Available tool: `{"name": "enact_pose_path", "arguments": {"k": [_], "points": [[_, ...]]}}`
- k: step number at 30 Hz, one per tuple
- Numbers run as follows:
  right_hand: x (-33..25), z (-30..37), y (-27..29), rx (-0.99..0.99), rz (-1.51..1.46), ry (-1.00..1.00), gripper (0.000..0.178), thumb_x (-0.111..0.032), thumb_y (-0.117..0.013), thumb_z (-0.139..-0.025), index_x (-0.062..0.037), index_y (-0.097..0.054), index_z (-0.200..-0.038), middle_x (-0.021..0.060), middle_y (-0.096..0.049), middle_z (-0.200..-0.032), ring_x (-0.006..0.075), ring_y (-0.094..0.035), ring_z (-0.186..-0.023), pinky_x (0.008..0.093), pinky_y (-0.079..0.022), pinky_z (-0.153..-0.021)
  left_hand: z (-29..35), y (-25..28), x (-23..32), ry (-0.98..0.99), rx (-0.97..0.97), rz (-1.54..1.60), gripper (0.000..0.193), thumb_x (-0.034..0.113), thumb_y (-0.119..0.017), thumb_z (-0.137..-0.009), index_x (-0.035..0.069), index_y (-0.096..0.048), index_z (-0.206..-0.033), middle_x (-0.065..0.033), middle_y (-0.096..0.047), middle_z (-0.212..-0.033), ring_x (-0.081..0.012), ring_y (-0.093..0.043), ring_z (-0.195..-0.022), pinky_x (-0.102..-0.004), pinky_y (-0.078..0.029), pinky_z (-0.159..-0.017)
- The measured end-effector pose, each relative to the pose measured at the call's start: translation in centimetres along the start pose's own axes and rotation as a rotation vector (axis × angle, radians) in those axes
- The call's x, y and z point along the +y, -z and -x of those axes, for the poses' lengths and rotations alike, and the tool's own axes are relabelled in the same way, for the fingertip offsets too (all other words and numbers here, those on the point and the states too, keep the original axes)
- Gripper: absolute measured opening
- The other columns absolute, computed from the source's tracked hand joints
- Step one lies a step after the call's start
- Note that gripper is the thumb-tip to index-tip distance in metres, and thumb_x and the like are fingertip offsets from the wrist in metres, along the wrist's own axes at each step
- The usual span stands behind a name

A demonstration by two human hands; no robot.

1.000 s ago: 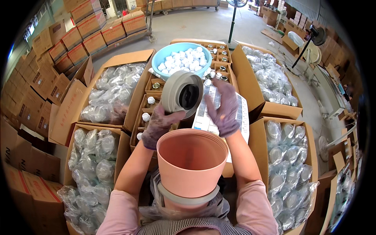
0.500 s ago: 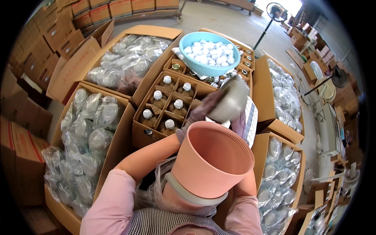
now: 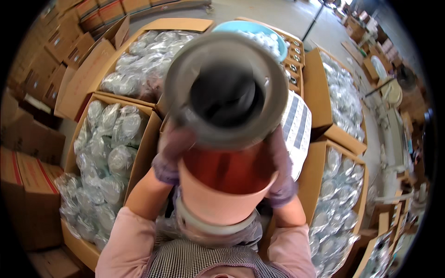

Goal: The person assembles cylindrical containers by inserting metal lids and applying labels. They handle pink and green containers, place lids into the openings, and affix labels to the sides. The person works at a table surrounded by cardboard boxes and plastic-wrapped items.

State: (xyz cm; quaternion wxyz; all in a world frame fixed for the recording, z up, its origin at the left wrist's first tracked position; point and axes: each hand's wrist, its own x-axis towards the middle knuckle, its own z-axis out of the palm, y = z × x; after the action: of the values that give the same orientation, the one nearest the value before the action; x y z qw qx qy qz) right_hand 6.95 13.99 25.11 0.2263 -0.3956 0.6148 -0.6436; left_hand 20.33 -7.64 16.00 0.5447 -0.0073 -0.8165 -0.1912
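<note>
A grey round piece with a wide rim and a black centre (image 3: pixel 227 134), perhaps a lid, is raised over a pink bucket (image 3: pixel 222 206). Motion smears it, so its exact kind cannot be told. My left hand (image 3: pixel 178 143), in a purple glove, grips its left side. On the other side my gloved right hand (image 3: pixel 280 162) holds it low along the rim. The bucket stands upright against my body, with a pale ring round its lower part. Behind the grey piece, a light blue basin (image 3: pixel 280 46) with white caps (image 3: pixel 264 41) is partly hidden.
Cartons of plastic-wrapped clear glassware stand at the left (image 3: pixel 99 157), back left (image 3: pixel 153 55) and right (image 3: pixel 340 199). A white printed bag (image 3: pixel 296 134) lies beside my right hand. A divided carton (image 3: pixel 296 69) sits at the back. Stacked boxes (image 3: pixel 60 41) line the far left.
The grey piece has come up toward me and left, turned to show its black centre. Both hands moved with it. The bucket shifted left and down, and the bottles are now covered.
</note>
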Motion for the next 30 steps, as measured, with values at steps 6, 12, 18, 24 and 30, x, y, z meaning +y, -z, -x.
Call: {"name": "enact_pose_path", "arguments": {"k": [6, 12, 18, 24, 30], "points": [[6.8, -7.8, 0.6, 0.406, -0.137, 0.095, 0.03, -0.03, -0.054, -0.103, -0.0043, -0.061, -0.118, 0.0082, -0.065, -0.098, 0.0161, -0.06, -0.091, 0.0325, -0.05, -0.084, 1.5, 4.7, -0.8, 0.692, 0.311, 0.515, 0.048, 0.016, -0.07, -0.091, 0.005, -0.051, -0.134, -0.0119, -0.064, -0.113, -0.0206, -0.066, -0.098, -0.0324, -0.055, -0.082], [20.9, -11.0, -5.5, -0.738, 1.146, 0.009, 0.046, -0.039, -0.069, -0.083, -0.0066, -0.065, -0.115, 0.0164, -0.072, -0.105, 0.0327, -0.07, -0.098, 0.0449, -0.055, -0.083, 3.6, 5.0, -1.2, 0.701, 0.288, 0.472, 0.047, 0.014, -0.067, -0.093, 0.005, -0.05, -0.136, -0.0127, -0.062, -0.118, -0.0215, -0.065, -0.102, -0.034, -0.055, -0.085], [22.9, -7.7, 0.1, -0.846, 1.31, -0.114, 0.048, -0.046, -0.065, -0.085, -0.0054, -0.063, -0.11, 0.015, -0.069, -0.109, 0.0344, -0.068, -0.098, 0.0442, -0.055, -0.084, 4.8, 4.9, -1.3, 0.683, 0.304, 0.445, 0.047, 0.013, -0.064, -0.094, 0.005, -0.049, -0.137, -0.0135, -0.06, -0.123, -0.0225, -0.064, -0.106, -0.0356, -0.054, -0.089], [21.3, -7.8, -0.3, -0.653, 1.141, 0.004, 0.045, -0.039, -0.066, -0.083, -0.0056, -0.064, -0.113, 0.0182, -0.071, -0.103, 0.0334, -0.069, -0.101, 0.0448, -0.055, -0.086, 5.2, 4.6, -1.3, 0.649, 0.334, 0.461, 0.046, 0.011, -0.061, -0.095, 0.005, -0.047, -0.139, -0.0143, -0.059, -0.128, -0.0235, -0.062, -0.11, -0.0372, -0.054, -0.092], [21.1, -11.0, -8.7, -0.838, 1.167, 0.026, 0.043, -0.033, -0.063, -0.088, -0.0068, -0.063, -0.123, 0.0189, -0.066, -0.12, 0.0378, -0.068, -0.101, 0.0462, -0.056, -0.084, 3.1, 5.8, -2.0, 0.4, 0.388, 0.5, 0.045, 0.01, -0.059, -0.097, 0.005, -0.046, -0.14, -0.015, -0.057, -0.133, -0.0244, -0.061, -0.114, -0.0387, -0.053, -0.096]]}}
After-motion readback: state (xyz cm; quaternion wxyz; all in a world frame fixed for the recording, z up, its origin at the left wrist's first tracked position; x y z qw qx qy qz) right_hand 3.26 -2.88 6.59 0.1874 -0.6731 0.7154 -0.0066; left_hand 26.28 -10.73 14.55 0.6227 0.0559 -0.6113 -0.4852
